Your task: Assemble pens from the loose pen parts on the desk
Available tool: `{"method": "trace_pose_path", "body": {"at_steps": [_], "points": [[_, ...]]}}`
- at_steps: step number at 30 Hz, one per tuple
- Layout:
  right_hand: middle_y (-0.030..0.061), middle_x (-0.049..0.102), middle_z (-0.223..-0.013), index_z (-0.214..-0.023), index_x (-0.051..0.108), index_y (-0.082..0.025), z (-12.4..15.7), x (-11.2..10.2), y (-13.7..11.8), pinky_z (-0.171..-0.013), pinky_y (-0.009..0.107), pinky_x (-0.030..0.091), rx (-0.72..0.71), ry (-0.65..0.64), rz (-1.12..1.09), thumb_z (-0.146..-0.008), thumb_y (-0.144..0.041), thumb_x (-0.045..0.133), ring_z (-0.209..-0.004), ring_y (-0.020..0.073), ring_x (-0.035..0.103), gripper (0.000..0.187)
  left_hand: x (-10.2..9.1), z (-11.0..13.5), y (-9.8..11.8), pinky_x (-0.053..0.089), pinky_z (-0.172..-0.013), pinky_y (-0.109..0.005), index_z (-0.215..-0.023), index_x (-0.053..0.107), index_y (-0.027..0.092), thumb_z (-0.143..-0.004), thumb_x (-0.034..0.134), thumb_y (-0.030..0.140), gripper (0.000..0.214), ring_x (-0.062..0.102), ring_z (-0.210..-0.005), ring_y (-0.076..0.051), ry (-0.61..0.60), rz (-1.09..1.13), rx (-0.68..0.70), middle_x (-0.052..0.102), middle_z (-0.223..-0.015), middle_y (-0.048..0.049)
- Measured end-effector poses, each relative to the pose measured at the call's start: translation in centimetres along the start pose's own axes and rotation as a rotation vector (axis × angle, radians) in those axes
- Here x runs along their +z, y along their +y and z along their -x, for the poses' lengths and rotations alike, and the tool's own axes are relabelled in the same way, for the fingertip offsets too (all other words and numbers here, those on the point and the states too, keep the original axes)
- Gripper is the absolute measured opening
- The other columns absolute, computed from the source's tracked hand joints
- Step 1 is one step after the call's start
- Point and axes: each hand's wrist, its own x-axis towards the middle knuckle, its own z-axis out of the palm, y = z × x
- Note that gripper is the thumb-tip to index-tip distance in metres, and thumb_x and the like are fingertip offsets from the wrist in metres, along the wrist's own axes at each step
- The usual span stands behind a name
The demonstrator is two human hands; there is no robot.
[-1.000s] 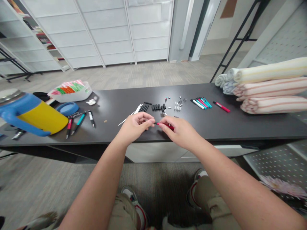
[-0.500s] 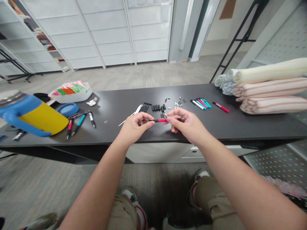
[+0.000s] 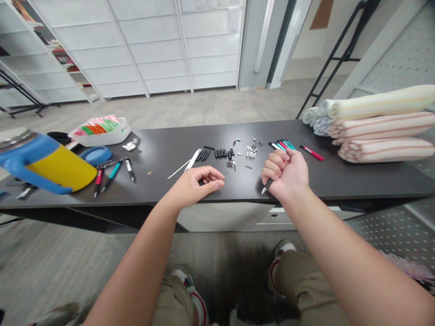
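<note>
My right hand (image 3: 287,174) is a fist wrapped round a pen (image 3: 266,186), whose dark tip sticks out below the fist and points at the black table (image 3: 356,174). My left hand (image 3: 197,181) rests on the table near its front edge, fingers loosely curled, with nothing visible in it. Beyond the hands lie white refills (image 3: 188,163), black pen barrels (image 3: 221,153) and small metal parts (image 3: 252,149). Finished pens (image 3: 281,145) lie just past my right hand, with a red pen (image 3: 311,152) further right.
At the left stand a blue and yellow jug (image 3: 44,163), a blue lid (image 3: 96,154), a white tray of coloured parts (image 3: 99,129) and three pens (image 3: 113,171). Rolled striped towels (image 3: 380,124) are stacked at the right end. My knees and shoes show under the table.
Both hands held the red pen between them before. Now my left hand has let go and rests on the table, and my right fist has moved right, holding the pen tip down.
</note>
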Motion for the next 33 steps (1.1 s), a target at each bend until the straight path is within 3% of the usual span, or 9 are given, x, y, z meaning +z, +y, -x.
{"method": "trace_pose_path", "body": {"at_steps": [3,8,13,18,21,24,29,31,33], "points": [[-0.0095,0.021,-0.051,-0.069,0.025,-0.025,0.2,0.0,0.0,-0.031,0.024,0.016,0.006,-0.011,-0.007,-0.093,-0.027,0.051,-0.036,0.0091,0.016,0.035,0.1,0.0,0.1,0.052,-0.08,-0.029,-0.105,0.077,0.019,-0.095,0.071,0.049,0.032,0.072,-0.089,-0.018,0.005,-0.042,0.006,0.08,-0.095,-0.006],[-0.0113,0.023,-0.053,-0.078,0.04,-0.025,0.4,0.1,0.3,-0.032,0.022,0.015,0.015,-0.04,0.027,-0.09,-0.029,0.055,-0.037,0.0085,0.015,0.02,0.2,0.1,0.1,0.051,-0.079,-0.028,-0.103,0.077,0.02,-0.097,0.068,0.049,0.031,0.07,-0.086,-0.017,0.0,-0.046,0.021,0.08,-0.093,-0.0041],[-0.0107,0.026,-0.053,-0.078,0.042,-0.024,0.4,0.1,0.4,-0.032,0.021,0.017,0.014,-0.067,0.097,-0.094,-0.038,0.06,-0.038,0.0086,0.016,0.028,0.5,0.1,0.5,0.049,-0.077,-0.028,-0.098,0.077,0.02,-0.098,0.067,0.047,0.029,0.069,-0.084,-0.016,0.022,-0.086,0.013,0.079,-0.089,-0.003],[-0.0082,0.034,-0.059,-0.076,0.044,-0.024,1.0,1.8,2.4,-0.041,0.021,0.034,-0.021,-0.114,0.172,-0.094,-0.043,0.072,-0.044,0.0095,0.028,0.039,3.4,0.0,2.4,0.047,-0.073,-0.029,-0.106,0.077,0.022,-0.092,0.074,0.052,0.033,0.064,-0.08,-0.017,0.053,-0.182,0.019,0.077,-0.092,-0.0022],[-0.0076,0.033,-0.059,-0.071,0.037,-0.023,1.7,3.3,4.1,-0.052,0.025,0.046,-0.064,-0.128,0.16,-0.097,-0.043,0.069,-0.047,0.0101,0.03,0.046,5.6,0.0,3.9,0.05,-0.076,-0.03,-0.117,0.072,0.023,-0.091,0.075,0.051,0.039,0.066,-0.084,-0.017,0.032,-0.091,0.065,0.077,-0.101,-0.0034],[-0.0073,0.032,-0.06,-0.07,0.036,-0.023,2.5,4.7,5.3,-0.054,0.025,0.046,-0.105,-0.159,0.135,-0.099,-0.044,0.068,-0.047,0.01,0.03,0.048,6.2,0.2,4.6,0.051,-0.075,-0.028,-0.109,0.069,0.021,-0.101,0.063,0.042,0.024,0.067,-0.08,-0.015,0.055,0.083,0.036,0.075,-0.096,-0.0029],[-0.0066,0.038,-0.061,-0.071,0.04,-0.024,2.9,5.7,6.7,-0.06,0.028,0.051,-0.153,-0.215,0.211,-0.096,-0.049,0.072,-0.051,0.0118,0.042,0.048,4.7,0.8,4.0,0.052,-0.073,-0.028,-0.104,0.068,0.019,-0.096,0.07,0.043,0.026,0.068,-0.078,-0.016,0.022,0.265,-0.05,0.074,-0.087,-0.0039],[-0.0036,0.053,-0.071,-0.077,0.049,-0.025,2.6,5.7,7.4,-0.065,0.03,0.054,-0.199,-0.224,0.3,-0.094,-0.057,0.072,-0.066,0.0155,0.059,0.043,3.3,1.1,4.0,0.053,-0.073,-0.028,-0.108,0.07,0.019,-0.095,0.071,0.043,0.028,0.069,-0.078,-0.016,0.003,0.238,-0.044,0.074,-0.085,-0.0039],[0.001,0.068,-0.097,-0.094,0.06,-0.027,2.1,5.6,8.3,-0.073,0.032,0.056,-0.279,-0.211,0.403,-0.095,-0.065,0.068,-0.092,0.02,0.068,0.038,1.0,1.5,4.3,0.051,-0.071,-0.028,-0.108,0.073,0.019,-0.095,0.07,0.045,0.03,0.068,-0.077,-0.017,0.081,0.094,-0.004,0.075,-0.086,-0.0043]]}}
